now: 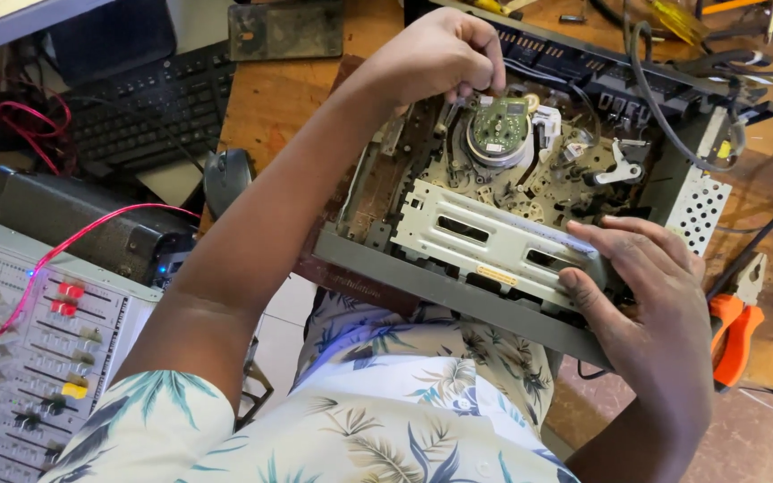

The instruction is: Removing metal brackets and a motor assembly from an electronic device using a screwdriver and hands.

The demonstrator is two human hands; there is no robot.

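The person is working inside an opened video cassette deck that rests tilted on the wooden table against their lap. The left hand is clenched over the round head drum, fingertips pinching something small at its edge, perhaps a screw; the view is too poor to tell. The right hand lies flat, released, bracing the metal tray. Any next move calls for a steady chassis. One deck, one drum, one pair of orange pliers, one keyboard.
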